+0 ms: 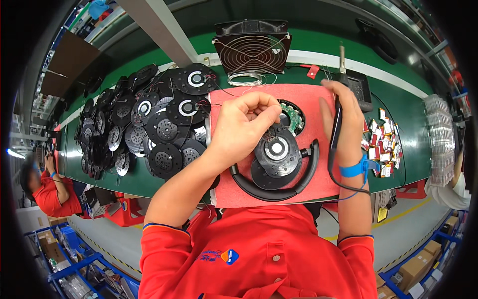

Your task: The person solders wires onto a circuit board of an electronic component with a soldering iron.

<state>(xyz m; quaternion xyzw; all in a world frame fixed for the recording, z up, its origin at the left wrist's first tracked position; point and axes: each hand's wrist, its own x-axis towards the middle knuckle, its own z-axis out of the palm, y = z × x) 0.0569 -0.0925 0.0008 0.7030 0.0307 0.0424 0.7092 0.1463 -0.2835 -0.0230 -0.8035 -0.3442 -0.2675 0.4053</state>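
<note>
My left hand is closed, thumb and forefinger pinched together over the work. What they pinch is too small to make out; thin wires show just below the fingertips. Under it lies a black headphone with a curved headband, and a round black speaker disc with a white ring rests over one ear cup. Beside the fingertips, a green circuit board sits inside the other open cup. To the right, my right hand grips a soldering iron, its metal tip pointing up and away from the headphone.
A pink mat lies under the headphone. Many black speaker discs are heaped at left. A fan stands behind. Small battery packs, a black tray and stacked clear trays are at right. The iron's cable crosses my right wrist.
</note>
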